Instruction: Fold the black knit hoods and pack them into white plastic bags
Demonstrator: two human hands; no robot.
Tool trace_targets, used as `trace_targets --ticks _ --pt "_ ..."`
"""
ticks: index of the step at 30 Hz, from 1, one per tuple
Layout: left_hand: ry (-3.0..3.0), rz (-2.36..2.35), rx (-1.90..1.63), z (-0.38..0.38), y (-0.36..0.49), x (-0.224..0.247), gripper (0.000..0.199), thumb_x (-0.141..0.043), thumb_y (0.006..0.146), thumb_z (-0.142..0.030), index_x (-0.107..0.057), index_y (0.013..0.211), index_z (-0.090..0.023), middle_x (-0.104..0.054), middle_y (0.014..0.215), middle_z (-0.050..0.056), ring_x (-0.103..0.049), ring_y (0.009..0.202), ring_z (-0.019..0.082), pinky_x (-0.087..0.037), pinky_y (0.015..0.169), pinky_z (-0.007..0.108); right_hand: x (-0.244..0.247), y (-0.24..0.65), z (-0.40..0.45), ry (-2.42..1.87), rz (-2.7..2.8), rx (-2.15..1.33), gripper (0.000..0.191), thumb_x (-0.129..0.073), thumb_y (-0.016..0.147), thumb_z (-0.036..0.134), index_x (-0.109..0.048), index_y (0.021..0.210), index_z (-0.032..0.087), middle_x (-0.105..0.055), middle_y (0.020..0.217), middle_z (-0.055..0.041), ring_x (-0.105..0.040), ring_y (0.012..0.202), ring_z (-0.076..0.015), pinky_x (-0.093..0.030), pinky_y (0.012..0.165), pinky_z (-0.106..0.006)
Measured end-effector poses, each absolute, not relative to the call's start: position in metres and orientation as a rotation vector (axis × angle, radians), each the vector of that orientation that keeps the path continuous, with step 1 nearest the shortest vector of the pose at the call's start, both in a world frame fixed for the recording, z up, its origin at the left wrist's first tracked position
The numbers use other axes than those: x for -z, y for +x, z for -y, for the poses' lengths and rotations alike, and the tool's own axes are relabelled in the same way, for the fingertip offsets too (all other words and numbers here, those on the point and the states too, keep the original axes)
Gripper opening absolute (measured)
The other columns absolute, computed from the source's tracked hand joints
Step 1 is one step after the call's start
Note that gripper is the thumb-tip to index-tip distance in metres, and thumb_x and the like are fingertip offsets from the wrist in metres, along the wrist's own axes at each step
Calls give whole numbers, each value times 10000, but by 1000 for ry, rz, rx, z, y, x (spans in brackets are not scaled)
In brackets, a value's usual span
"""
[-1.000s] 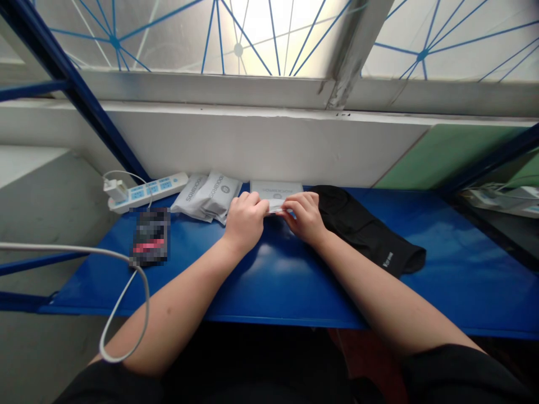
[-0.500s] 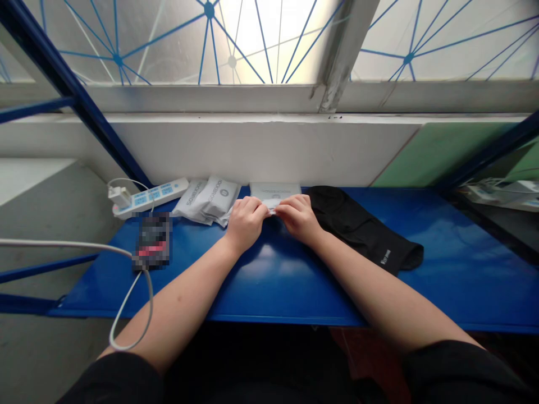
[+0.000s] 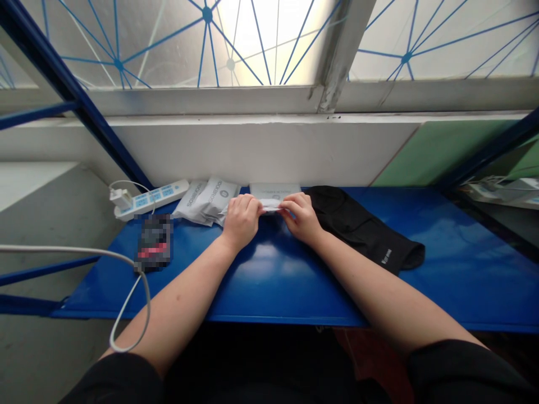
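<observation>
Both my hands pinch the near edge of a pale plastic packaging bag at the middle of the blue table. My left hand is closed on its left part, fingers and thumb pressed together. On the right part, my right hand grips between thumb and fingertips. A flat grey printed bag lies just behind the fingers; whether it is one piece with the held edge I cannot tell. Left of my left hand rest several grey printed bags, overlapping. Beside my right hand lies a black fabric garment with small white lettering.
A white power strip with a plugged-in charger stands at the back left. Near it lies a blurred dark device. A white cable loops over my left forearm. Blue frame bars rise at the left, with a wall behind.
My hands have drawn slightly apart along the bag's edge, so more of the pale strip shows between them. The garment and other bags stay put.
</observation>
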State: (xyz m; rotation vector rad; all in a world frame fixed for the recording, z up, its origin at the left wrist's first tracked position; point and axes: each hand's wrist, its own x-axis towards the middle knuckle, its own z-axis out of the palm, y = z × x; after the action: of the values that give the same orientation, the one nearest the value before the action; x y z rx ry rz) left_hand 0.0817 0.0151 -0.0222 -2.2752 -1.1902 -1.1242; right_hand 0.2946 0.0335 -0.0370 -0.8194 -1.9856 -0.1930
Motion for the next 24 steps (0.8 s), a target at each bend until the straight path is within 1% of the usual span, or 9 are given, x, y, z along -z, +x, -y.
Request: trace_targets --ticks 3,4,5,9,16,24 --pt "-2328 1120 1134 -13 84 22 191 -518 1005 -333 -631 1036 -181 -665 1020 110 -566 967 254 -388 865 387 37 294 -33 -822 1992 174 121 -571 984 279 -672 938 231 -666 947 -64 -577 906 -223 -417 832 -397" --pt "-2340 1097 1135 -12 84 22 194 -526 1004 -338 -639 1058 -190 -672 1026 103 -568 979 251 -386 876 386 37 294 -32 -815 2000 172 125 -567 985 280 -673 942 230 -665 946 -65 -574 906 -224 -417 831 -396" --pt "-2349 1076 1136 -12 85 22 187 -529 1004 -335 -650 1049 -200 -677 1013 93 -571 977 247 -385 878 384 36 294 -32 -806 2010 172 129 -561 987 278 -674 945 230 -663 945 -66 -570 906 -223 -418 829 -395" --pt "-2361 1051 1155 -10 85 22 201 -526 1004 -307 -674 904 -214 -673 924 71 -569 918 227 -387 849 374 35 293 -29 -775 2038 204 141 -547 989 266 -675 940 230 -662 935 -63 -559 893 -219 -411 818 -389" --pt "-2362 1060 1118 -12 85 21 205 -533 1000 -335 -690 934 -222 -659 941 77 -554 938 233 -385 845 378 35 294 -30 -814 2015 251 137 -547 981 253 -668 923 230 -671 909 -53 -574 883 -214 -394 822 -390" --pt "-2288 1183 1140 -22 78 24 219 -513 999 -263 -685 869 -225 -648 948 78 -543 963 237 -373 864 388 31 296 -33 -871 1989 339 136 -559 984 256 -667 906 230 -687 898 -41 -570 874 -209 -370 838 -392"
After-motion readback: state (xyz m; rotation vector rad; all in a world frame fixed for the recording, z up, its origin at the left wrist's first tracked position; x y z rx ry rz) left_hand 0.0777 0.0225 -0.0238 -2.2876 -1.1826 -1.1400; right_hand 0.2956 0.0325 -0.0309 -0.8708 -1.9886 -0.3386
